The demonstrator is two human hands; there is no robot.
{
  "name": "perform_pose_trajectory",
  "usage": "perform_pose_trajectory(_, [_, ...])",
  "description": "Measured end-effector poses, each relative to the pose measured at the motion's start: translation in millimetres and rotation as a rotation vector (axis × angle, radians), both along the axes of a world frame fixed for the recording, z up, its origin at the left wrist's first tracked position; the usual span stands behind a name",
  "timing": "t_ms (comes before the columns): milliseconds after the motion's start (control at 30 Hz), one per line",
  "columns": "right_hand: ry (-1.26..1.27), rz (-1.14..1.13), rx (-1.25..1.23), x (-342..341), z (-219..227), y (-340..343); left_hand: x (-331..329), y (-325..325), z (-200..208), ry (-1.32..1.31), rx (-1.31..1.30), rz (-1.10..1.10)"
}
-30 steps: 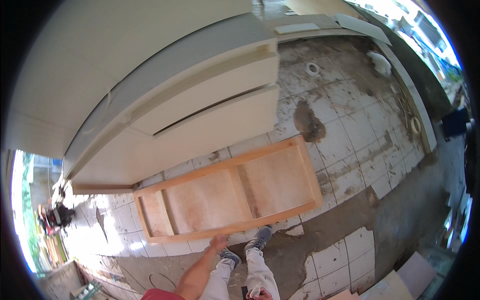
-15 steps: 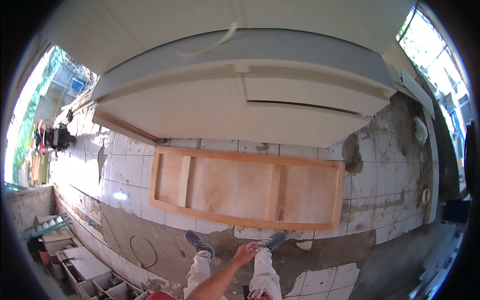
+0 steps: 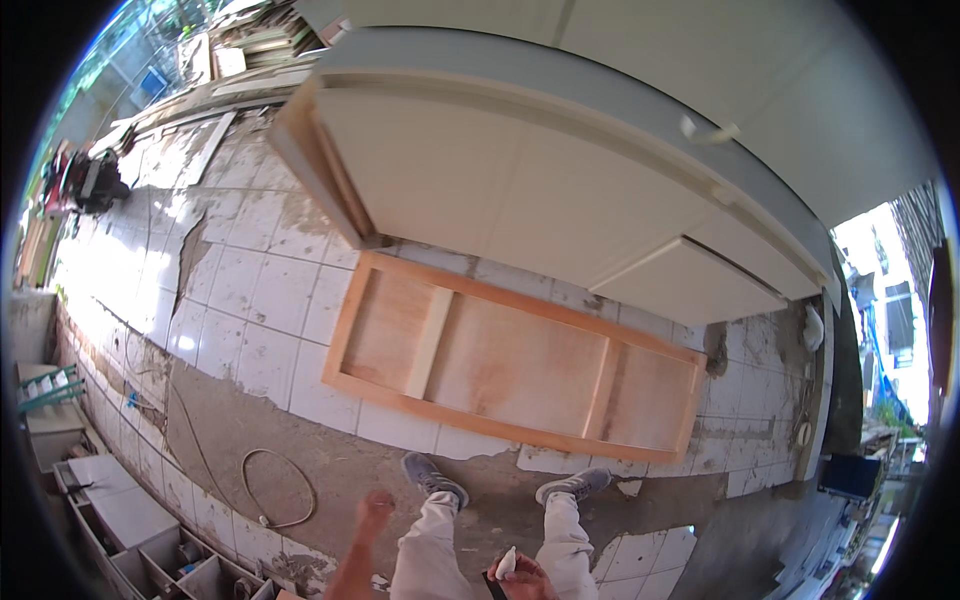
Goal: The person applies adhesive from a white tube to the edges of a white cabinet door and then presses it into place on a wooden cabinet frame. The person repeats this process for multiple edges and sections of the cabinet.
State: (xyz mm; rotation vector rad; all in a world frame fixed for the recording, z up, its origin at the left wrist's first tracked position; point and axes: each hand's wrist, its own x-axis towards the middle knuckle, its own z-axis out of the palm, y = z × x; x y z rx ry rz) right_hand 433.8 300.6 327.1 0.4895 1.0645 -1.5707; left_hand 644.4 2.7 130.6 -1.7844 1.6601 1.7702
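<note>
My right hand (image 3: 530, 582), at the lower edge in front of my legs, is closed around a small white bottle with a pointed tip (image 3: 507, 563). A dark strip shows beside that hand; what it is cannot be made out. My left hand (image 3: 376, 508) hangs left of my left shoe over the bare floor, its fingers smeared by motion. Ahead of my feet lies a shallow wooden frame panel (image 3: 510, 350) with a thin backing and two crossbars, one paler than the other. Neither hand touches it.
A large white cabinet (image 3: 500, 180) stands beyond the panel. White broken tiles (image 3: 260, 290) and rough concrete make up the floor. A looped hose or cable (image 3: 280, 488) lies at left, near an open compartmented box (image 3: 165, 550). Dark machinery (image 3: 90, 182) stands at the far left.
My view has turned left. My left hand has swung left, away from my right leg. The right hand with the white bottle has come further up into view.
</note>
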Motion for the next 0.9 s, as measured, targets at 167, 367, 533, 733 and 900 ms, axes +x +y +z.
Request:
perform_pose_trajectory(167, [-0.121,0.001,-0.322,3.0,13.8,-80.1,158.2,-65.0,29.7,-0.002,-0.107,0.484])
perform_pose_trajectory(367, [-0.054,0.043,-0.302,-7.4,54.8,-156.8,210.5,-33.5,64.8,-0.05,0.086,0.751])
perform_pose_trajectory(533, [0.18,0.265,-0.198,-27.0,73.2,-232.6,72.6,-41.6,146.2,0.409,0.104,0.633])
perform_pose_trajectory(733, [0.249,0.382,-0.34,-25.2,74.6,-342.8,-52.9,-136.9,241.6,0.887,0.132,0.364])
perform_pose_trajectory(900, [0.267,0.31,-0.334,-6.1,61.3,-416.2,-68.3,-217.1,246.3,0.963,0.089,0.125])
